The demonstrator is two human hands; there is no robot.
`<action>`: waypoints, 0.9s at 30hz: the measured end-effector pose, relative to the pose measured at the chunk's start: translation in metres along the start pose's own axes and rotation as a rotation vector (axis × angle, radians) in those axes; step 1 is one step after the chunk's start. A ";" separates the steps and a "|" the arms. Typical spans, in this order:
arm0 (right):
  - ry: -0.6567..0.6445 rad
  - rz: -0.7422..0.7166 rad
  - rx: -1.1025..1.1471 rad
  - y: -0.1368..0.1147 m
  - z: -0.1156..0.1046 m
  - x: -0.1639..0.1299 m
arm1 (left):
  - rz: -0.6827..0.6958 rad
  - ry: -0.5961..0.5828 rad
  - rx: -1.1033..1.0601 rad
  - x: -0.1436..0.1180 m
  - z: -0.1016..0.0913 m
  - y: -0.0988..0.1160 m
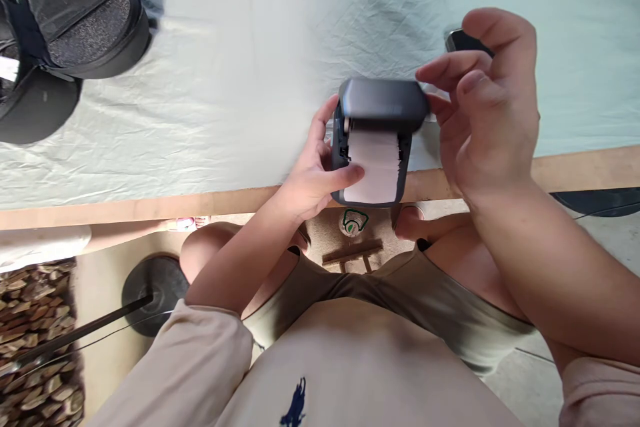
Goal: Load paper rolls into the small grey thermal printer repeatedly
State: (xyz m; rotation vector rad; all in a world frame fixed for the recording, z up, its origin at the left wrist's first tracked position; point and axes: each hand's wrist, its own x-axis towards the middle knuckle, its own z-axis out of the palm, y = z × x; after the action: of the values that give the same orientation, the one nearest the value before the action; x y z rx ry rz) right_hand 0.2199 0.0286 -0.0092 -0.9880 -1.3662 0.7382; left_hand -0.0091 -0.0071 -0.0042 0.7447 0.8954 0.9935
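A pale cloth covers the surface (240,80). Your left hand (313,177) grips the small printer (373,140) at the surface's edge; your right hand (480,103), fingers loosely curled, touches its lid (383,103) — snapping it shut could pinch the paper roll (377,170) under your thumb.

A table (590,170) with a bare wooden front edge carried a pale, creased cloth (250,47). On the cloth, a black bag (75,13) lay at the far left, well apart from a small grey printer (375,140) standing at the wooden edge.
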 end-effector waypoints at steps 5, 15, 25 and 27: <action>-0.154 0.118 -0.118 -0.003 -0.009 -0.001 | -0.034 0.002 -0.019 0.000 0.001 0.001; -0.386 0.095 -0.113 0.018 -0.004 -0.016 | -0.044 -0.064 -0.014 -0.002 0.000 0.005; -0.408 0.146 -0.032 0.011 0.001 -0.017 | -0.002 -0.048 -0.080 -0.001 0.009 0.004; -0.421 0.144 -0.046 0.004 0.000 -0.015 | 0.003 -0.060 -0.078 0.000 0.009 0.005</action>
State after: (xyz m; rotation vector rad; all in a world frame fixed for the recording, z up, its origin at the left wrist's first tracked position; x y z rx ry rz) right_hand 0.2189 0.0170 -0.0195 -1.0109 -1.6906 1.0707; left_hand -0.0030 -0.0065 0.0040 0.7062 0.7997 0.9981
